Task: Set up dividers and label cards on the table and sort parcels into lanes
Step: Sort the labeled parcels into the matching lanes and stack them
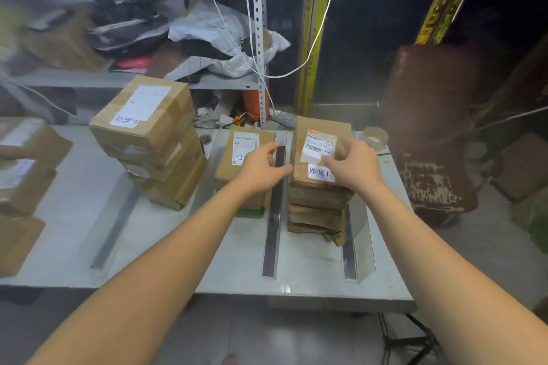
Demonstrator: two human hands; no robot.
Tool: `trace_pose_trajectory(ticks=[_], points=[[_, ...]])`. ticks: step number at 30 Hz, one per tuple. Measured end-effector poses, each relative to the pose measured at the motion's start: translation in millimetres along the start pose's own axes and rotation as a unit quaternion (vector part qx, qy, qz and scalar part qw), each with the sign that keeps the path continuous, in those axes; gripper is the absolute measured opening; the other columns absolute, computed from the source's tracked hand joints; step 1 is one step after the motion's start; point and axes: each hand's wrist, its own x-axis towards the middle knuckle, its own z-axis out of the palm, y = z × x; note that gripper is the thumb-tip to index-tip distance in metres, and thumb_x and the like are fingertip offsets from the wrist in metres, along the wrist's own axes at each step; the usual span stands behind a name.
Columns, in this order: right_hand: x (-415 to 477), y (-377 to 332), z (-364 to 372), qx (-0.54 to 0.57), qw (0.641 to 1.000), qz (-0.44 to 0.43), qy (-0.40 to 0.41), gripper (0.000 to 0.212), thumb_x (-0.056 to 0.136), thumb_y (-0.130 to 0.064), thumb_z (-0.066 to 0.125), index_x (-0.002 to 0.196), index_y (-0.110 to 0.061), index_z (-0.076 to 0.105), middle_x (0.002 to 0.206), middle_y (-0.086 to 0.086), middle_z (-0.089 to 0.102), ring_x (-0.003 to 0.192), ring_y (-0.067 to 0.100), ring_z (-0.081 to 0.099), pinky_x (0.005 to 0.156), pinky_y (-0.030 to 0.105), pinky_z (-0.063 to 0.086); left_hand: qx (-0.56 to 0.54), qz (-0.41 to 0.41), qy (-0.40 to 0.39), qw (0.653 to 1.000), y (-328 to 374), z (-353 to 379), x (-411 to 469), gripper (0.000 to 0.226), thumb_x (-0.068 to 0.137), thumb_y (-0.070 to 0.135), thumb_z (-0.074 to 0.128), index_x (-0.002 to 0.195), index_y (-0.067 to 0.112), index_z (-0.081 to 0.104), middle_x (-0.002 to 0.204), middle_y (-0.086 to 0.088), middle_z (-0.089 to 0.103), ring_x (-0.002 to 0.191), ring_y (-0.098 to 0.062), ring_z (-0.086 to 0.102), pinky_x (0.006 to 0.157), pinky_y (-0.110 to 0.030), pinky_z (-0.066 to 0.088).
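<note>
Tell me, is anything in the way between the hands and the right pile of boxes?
Nothing visible. The right hand is on the right pile's top parcel, and the left hand reaches over the black divider beside it.

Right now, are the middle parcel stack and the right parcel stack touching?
Apart. The head view shows the black divider lying in the gap between middle stack and right stack.

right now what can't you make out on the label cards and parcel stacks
All head view.
1. Middle lane's white label card, on the brown cardboard parcel stack: left hand covers all but its first character.
2. Right lane's white label card: right hand covers its end.
3. Right hand's fingers: blurred, grip unclear.
4. Brown cardboard parcels far left: cut off by the frame edge, blurred.
</note>
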Motion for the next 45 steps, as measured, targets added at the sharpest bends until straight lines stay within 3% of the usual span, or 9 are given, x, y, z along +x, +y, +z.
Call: trace_pose_trajectory(ticks=[8, 12, 15, 20, 23, 27, 36, 41, 45], points=[[-6, -127, 46, -0.018, 0.978, -0.201, -0.053, 0.062, 0.087, -0.035, 0.07, 0.144, -0.021, 0.05, 0.142, -0.001, 0.056, 0.131, 0.022, 0.05, 0.104, 0.035, 0.042, 0.146, 0.076, 0.142, 0.976, 9, -120, -33, 0.068, 0.086, 0.029, 0.071, 0.147, 0.022, 0.042, 0.143, 0.0, 0.053, 0.128, -0.016, 0.051, 0.103, -0.032, 0.043], [-18, -195, 80, -0.043, 0.96, -0.267, -0.075, 0.063, 0.088, -0.039, 0.067, 0.146, -0.023, 0.046, 0.143, -0.002, 0.055, 0.129, 0.022, 0.052, 0.099, 0.038, 0.048, 0.258, 0.063, 0.182, 0.947, -18, -205, -59, 0.065, 0.087, 0.03, 0.067, 0.146, 0.019, 0.044, 0.146, -0.003, 0.05, 0.134, -0.024, 0.045, 0.108, -0.037, 0.04], [-34, -248, 114, -0.065, 0.948, -0.298, -0.085, 0.063, 0.087, -0.039, 0.065, 0.145, -0.025, 0.046, 0.141, -0.003, 0.056, 0.127, 0.021, 0.053, 0.091, 0.038, 0.052, 0.327, 0.029, 0.187, 0.926, -53, -269, -80, 0.062, 0.087, 0.027, 0.064, 0.145, 0.018, 0.045, 0.135, -0.007, 0.056, 0.125, -0.029, 0.051, 0.099, -0.041, 0.046], [-66, -342, 184, -0.111, 0.936, -0.321, -0.091, 0.059, 0.089, -0.039, 0.062, 0.144, -0.027, 0.046, 0.141, -0.002, 0.056, 0.128, 0.023, 0.051, 0.085, 0.036, 0.048, 0.42, -0.027, 0.197, 0.886, -132, -381, -117, 0.065, 0.094, 0.033, 0.057, 0.152, 0.02, 0.031, 0.15, -0.004, 0.043, 0.134, -0.026, 0.044, 0.099, -0.045, 0.047], [-83, -398, 228, -0.122, 0.928, -0.338, -0.097, 0.055, 0.088, -0.038, 0.062, 0.14, -0.026, 0.05, 0.135, -0.001, 0.06, 0.123, 0.024, 0.055, 0.086, 0.037, 0.052, 0.466, -0.048, 0.21, 0.858, -175, -444, -134, 0.063, 0.092, 0.038, 0.057, 0.149, 0.021, 0.036, 0.145, -0.002, 0.048, 0.129, -0.025, 0.048, 0.096, -0.042, 0.049], [-98, -455, 283, -0.145, 0.928, -0.325, -0.106, 0.062, 0.087, -0.038, 0.06, 0.146, -0.026, 0.043, 0.143, 0.001, 0.054, 0.129, 0.025, 0.05, 0.092, 0.042, 0.05, 0.478, -0.071, 0.221, 0.847, -227, -510, -151, 0.056, 0.088, 0.04, 0.059, 0.14, 0.023, 0.047, 0.134, -0.002, 0.056, 0.123, -0.025, 0.052, 0.094, -0.04, 0.049], [-78, -544, 407, -0.168, 0.916, -0.331, -0.154, 0.06, 0.09, -0.044, 0.06, 0.145, -0.025, 0.044, 0.144, -0.002, 0.053, 0.132, 0.023, 0.047, 0.096, 0.042, 0.047, 0.478, -0.127, 0.231, 0.838, -337, -618, -132, 0.052, 0.089, 0.045, 0.057, 0.136, 0.026, 0.049, 0.128, 0.001, 0.06, 0.112, -0.023, 0.059, 0.068, -0.035, 0.045], [-49, -578, 483, -0.08, 0.92, -0.341, -0.176, 0.046, 0.088, -0.038, 0.063, 0.131, -0.024, 0.058, 0.127, 0.003, 0.065, 0.118, 0.028, 0.058, 0.076, 0.034, 0.044, 0.441, -0.191, 0.216, 0.85, -387, -667, -104, 0.049, 0.089, 0.044, 0.056, 0.134, 0.025, 0.049, 0.129, 0.0, 0.058, 0.112, -0.027, 0.059, 0.075, -0.037, 0.048], [-40, -601, 543, -0.076, 0.916, -0.3, -0.256, 0.058, 0.086, -0.038, 0.062, 0.142, -0.028, 0.049, 0.135, 0.002, 0.06, 0.123, 0.026, 0.054, 0.087, 0.036, 0.048, 0.344, -0.277, 0.237, 0.865, -424, -706, -91, 0.053, 0.088, 0.039, 0.057, 0.138, 0.027, 0.049, 0.127, -0.001, 0.06, 0.107, -0.028, 0.061, 0.077, -0.038, 0.053]])
